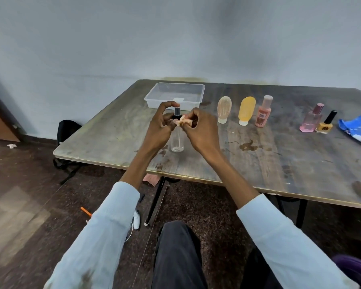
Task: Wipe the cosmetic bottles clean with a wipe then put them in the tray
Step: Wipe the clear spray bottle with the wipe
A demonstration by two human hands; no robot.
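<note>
Viewpoint: looking forward and down from the person's head, over both outstretched arms in pale blue sleeves, towards a worn dark wooden desk (279, 155).
Left hand (161, 126): reaching out over the desk's near edge, forearm bare past the cuff, back of the hand facing the camera. Its fingers are curling around the top of a clear plastic spray bottle with a black pump head (177, 140), the forefinger arching over the pump.
Right hand (200, 130): raised at the same height, just beside the left hand, fingers bent inward and pinching a small crumpled peach-coloured wipe (182, 122) against the bottle's neck.
Spray bottle: standing upright between the two hands, its base seeming to be resting on the desk near the front edge.
Tray: a clear rectangular plastic tray (154, 102) is sitting on the desk just behind the hands, with nothing visible inside but a small white label.
Other bottles: standing in a row to the right, well apart from the hands, are a beige upside-down tube (224, 109), a yellow upside-down tube (246, 110), a pink bottle with a pale cap (263, 111), a clear pink glass perfume bottle (313, 118) and a yellow nail polish bottle with a black cap (326, 123).
Far right: a blue and white plastic packet (356, 128) is lying at the desk's edge.
</note>
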